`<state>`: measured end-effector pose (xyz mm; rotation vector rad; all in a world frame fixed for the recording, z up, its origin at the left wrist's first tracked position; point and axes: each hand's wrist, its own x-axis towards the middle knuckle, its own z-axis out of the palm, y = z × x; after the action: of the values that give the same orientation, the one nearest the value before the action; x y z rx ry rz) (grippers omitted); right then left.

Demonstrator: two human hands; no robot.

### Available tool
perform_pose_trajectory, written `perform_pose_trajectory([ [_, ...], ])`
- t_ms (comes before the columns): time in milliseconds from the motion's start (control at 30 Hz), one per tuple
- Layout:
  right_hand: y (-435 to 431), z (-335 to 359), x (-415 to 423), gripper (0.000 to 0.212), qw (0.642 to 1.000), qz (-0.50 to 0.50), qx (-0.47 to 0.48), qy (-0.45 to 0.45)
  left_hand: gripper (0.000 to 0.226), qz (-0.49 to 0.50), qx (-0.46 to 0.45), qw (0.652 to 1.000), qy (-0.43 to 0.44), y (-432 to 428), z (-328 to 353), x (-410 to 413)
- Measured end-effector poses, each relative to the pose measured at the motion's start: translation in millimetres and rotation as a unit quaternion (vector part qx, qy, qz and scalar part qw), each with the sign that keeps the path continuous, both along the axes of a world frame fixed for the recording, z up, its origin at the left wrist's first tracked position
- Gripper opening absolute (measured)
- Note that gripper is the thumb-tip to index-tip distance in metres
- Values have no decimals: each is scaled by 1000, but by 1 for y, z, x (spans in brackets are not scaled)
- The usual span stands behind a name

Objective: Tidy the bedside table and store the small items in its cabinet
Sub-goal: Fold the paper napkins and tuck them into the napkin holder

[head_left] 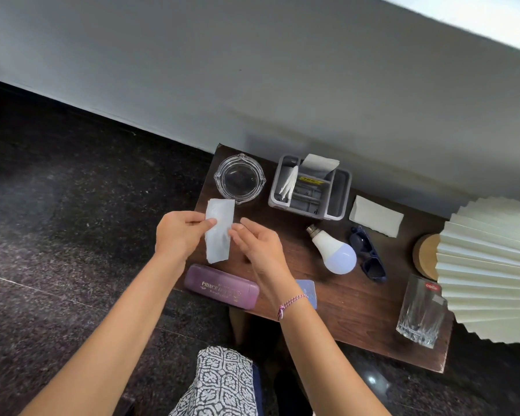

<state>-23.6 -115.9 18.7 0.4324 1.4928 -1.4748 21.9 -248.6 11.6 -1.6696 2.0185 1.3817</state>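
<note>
Tissue [219, 232] | pinched by left hand [180, 235], right hand [260, 244] | over table [327, 295] left edge

A folded white tissue [220, 235] hangs above the table [336, 298].

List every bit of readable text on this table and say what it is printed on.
"PRINCE" on the purple case; the words after and below it are too blurred to read.
"cello" on the red sticker of the drinking glass.
Yellow label in the grey organizer: too blurred to read.
</note>
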Motion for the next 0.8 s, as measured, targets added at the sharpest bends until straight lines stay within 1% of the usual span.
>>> perform_pose_trajectory([
  [33,4,3,-2,48,999,20,13,31,33,-3,9,1000,8,1,4,0],
  [100,13,6,-6,49,993,56,41,95,33,-13,26,999,22,5,13,0],
  [200,27,12,-11,50,986,79,62,134,26,-37,62,996,55,16,26,-5],
  [300,43,16,-15,38,980,103,60,159,15,-63,86,991,82,31,37,-12],
  [367,55,18,-18,29,980,92,57,168,8,-76,95,988,97,43,41,-17],
  [467,74,19,-24,22,980,71,71,172,7,-93,95,985,108,59,42,-23],
  [533,86,20,-29,21,975,67,88,193,11,-103,87,985,112,69,42,-27],
  [600,99,21,-35,21,962,65,117,236,8,-114,68,983,125,79,43,-32],
  [667,110,24,-42,20,943,65,150,288,4,-145,24,980,134,88,45,-38],
  [800,121,30,-60,18,912,59,185,362,7,-197,-58,968,144,101,50,-55],
])
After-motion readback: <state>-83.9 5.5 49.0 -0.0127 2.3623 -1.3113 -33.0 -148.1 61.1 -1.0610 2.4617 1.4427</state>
